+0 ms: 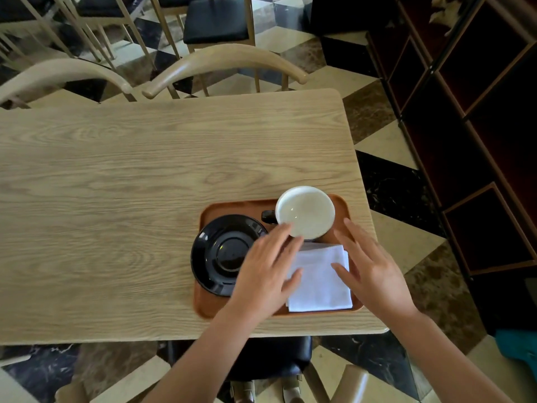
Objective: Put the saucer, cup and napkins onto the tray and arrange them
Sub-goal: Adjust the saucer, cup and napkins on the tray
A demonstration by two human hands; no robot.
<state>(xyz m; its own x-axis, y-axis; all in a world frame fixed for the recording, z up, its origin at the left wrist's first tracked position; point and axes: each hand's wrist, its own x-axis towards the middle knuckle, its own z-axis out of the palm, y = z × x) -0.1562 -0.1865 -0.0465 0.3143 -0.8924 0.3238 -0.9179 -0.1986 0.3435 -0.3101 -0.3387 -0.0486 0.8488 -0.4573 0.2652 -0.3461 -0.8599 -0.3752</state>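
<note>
Two chairs [162, 74] beyond tray [232, 205]

bright daylight | soft shadows | glare on floor [279, 21] | edges bowed

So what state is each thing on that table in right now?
tray: flat on the table, near its right corner
saucer: upright, empty, overhanging the tray's left edge
cup: upright, empty, handle pointing left
napkins: folded, stacked flat on the tray
left hand: open, over the napkins' left side
right hand: open, at the napkins' right side
</note>
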